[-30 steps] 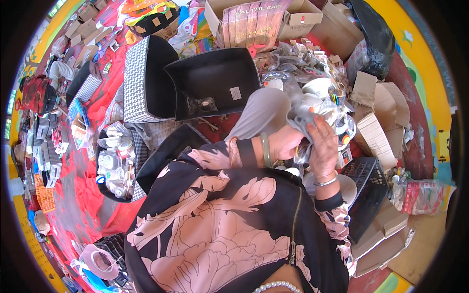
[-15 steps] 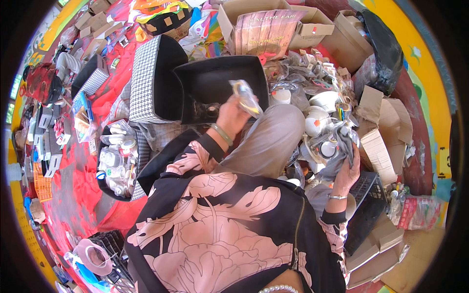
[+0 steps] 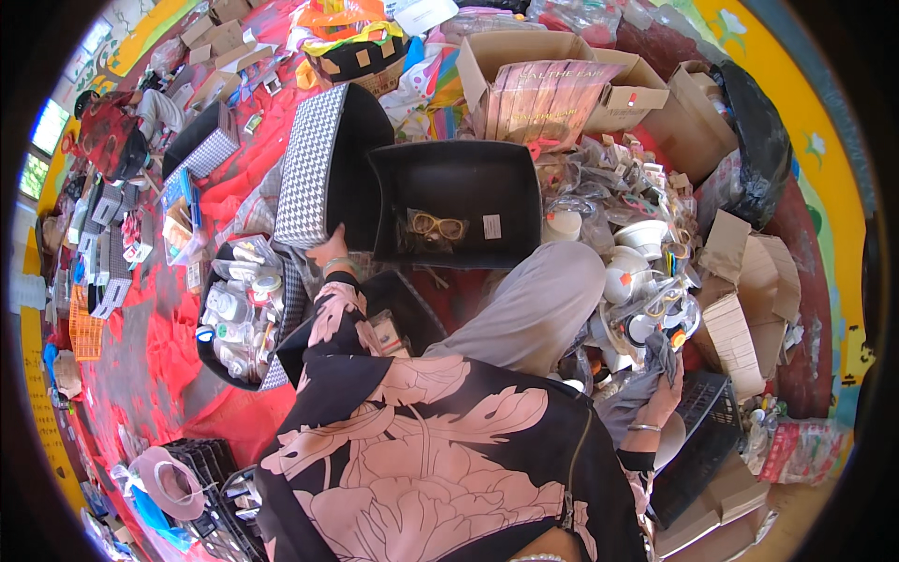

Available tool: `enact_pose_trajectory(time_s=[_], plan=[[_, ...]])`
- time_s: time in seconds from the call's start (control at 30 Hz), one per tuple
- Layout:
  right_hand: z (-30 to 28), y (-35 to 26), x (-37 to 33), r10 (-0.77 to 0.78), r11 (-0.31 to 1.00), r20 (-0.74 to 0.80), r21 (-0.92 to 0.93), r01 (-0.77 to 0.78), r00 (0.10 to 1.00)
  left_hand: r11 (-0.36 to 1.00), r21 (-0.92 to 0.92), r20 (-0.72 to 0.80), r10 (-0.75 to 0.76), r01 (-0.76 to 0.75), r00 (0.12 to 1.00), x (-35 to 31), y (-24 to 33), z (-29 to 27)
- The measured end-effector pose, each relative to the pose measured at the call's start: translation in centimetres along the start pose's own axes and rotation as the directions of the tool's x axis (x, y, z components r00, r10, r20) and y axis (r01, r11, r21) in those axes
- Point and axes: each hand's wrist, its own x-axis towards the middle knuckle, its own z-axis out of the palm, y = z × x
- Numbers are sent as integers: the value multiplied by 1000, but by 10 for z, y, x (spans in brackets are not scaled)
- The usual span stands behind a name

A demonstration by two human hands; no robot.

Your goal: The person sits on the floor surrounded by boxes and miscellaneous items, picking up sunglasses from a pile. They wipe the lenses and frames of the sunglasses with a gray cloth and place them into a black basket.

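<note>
My left hand (image 3: 331, 251) is at the near edge of a black-lined box with a houndstooth outside (image 3: 304, 178), thumb and fingers closed around its corner. Right beside that box stands an open black bin (image 3: 459, 180). Inside it lie yellow-framed glasses (image 3: 438, 226) in a clear bag, along with a small white label. On the right my right hand (image 3: 663, 398) is closed on a dark grey cloth (image 3: 660, 361), held next to a heap of cups and bagged goods; its fingers are partly hidden by the cloth.
A houndstooth bin of wrapped containers (image 3: 245, 309) stands at left. White bowls (image 3: 642, 238) and bagged items are heaped at right, near cardboard boxes (image 3: 524, 70) and a black crate (image 3: 698, 440). My knee (image 3: 552, 281) juts between bin and heap.
My left hand has let go of the clear bag and moved left to the houndstooth box. Bagged yellow glasses now show in the black bin. My right hand still holds the cloth. The view has shifted slightly.
</note>
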Motion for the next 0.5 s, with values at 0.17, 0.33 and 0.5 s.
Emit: enact_pose_trajectory(time_s=[0.17, 0.33, 0.5], plan=[[7, 14, 41, 42, 999, 140, 12, -44, 989, 317, 797, 303, 526, -514, 795, 193, -82, 20], [-11, 27, 27, 103, 994, 3, 30, -104, 995, 386, 677, 242, 688, -627, 684, 137, 37, -57], [5, 32, 36, 119, 992, 129, 36, -124, 985, 566, -65, 20, 824, -822, 566, 201, 55, -112]])
